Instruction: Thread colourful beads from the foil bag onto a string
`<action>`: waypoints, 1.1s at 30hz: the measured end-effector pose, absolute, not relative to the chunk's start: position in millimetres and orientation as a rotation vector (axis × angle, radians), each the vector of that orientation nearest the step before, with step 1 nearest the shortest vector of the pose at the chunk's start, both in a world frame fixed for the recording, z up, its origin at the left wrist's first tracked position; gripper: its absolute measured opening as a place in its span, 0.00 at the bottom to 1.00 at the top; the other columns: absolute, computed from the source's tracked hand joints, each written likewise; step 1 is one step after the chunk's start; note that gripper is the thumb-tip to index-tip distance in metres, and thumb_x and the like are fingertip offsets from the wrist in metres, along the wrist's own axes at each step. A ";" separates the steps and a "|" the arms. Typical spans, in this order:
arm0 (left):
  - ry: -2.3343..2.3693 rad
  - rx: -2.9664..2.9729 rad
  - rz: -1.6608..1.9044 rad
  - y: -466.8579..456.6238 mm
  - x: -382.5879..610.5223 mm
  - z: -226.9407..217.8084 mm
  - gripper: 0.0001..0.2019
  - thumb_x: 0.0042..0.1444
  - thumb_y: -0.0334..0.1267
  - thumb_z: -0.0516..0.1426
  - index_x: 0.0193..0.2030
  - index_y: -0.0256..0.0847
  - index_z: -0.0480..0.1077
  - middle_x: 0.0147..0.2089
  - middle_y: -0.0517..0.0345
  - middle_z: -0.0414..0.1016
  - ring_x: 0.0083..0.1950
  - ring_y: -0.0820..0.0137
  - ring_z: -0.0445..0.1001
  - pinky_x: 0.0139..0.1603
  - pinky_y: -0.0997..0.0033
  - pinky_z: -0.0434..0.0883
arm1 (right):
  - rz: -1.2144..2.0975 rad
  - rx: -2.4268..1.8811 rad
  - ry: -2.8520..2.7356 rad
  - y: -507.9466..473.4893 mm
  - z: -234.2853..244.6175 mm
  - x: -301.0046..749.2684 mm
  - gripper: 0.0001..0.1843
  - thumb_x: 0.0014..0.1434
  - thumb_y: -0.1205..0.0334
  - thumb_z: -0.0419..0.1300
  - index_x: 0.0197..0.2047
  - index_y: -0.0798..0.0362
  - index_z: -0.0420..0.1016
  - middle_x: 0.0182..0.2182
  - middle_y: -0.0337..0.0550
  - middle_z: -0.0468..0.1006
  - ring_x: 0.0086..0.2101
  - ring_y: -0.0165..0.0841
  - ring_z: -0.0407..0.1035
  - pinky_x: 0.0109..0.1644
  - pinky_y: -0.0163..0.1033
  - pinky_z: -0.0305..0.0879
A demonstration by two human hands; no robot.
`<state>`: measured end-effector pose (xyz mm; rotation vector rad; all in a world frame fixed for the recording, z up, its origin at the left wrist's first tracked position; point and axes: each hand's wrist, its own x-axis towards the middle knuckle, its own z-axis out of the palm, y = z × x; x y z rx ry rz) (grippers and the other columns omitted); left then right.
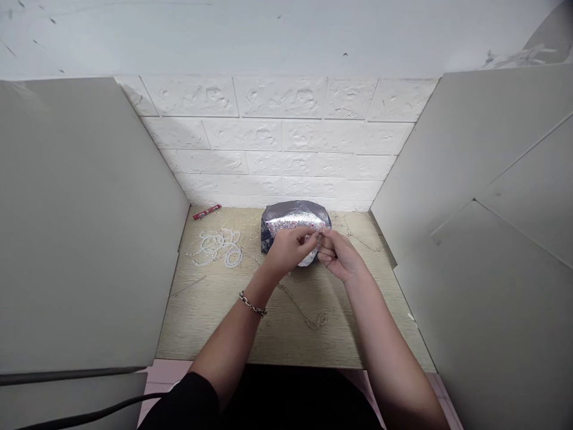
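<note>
My left hand (293,245) and my right hand (339,255) meet in front of a silver pouch with dark patterned sides (295,210). Fingertips of both are pinched together around something small and shiny, too small to name. The other fingers of my right hand are curled in. Small glittering pieces show on the pouch's silver front, partly covered by my hands. Below them, a thin strand of beads (299,307) trails over the table and ends in a small loop.
Coiled strands of white beads (233,255) lie at the table's left. A red packet (206,212) rests at the back left corner. Thin thread (362,239) lies at the right. Grey panels (89,227) and a white brick-patterned wall (282,134) enclose the wooden table (215,328).
</note>
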<state>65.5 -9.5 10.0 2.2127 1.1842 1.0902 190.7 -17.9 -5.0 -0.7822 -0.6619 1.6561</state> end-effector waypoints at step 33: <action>0.957 1.541 0.875 4.4 59.3 3.6 0.19 0.46 0.51 0.51 0.22 0.33 0.66 0.10 0.69 0.46 0.13 0.83 0.43 0.15 0.77 0.42 | 1.056 -1.094 -1.212 -18.2 -9.9 189.5 0.09 0.44 0.58 0.57 0.28 0.54 0.70 0.15 0.33 0.65 0.13 0.21 0.53 0.15 0.29 0.50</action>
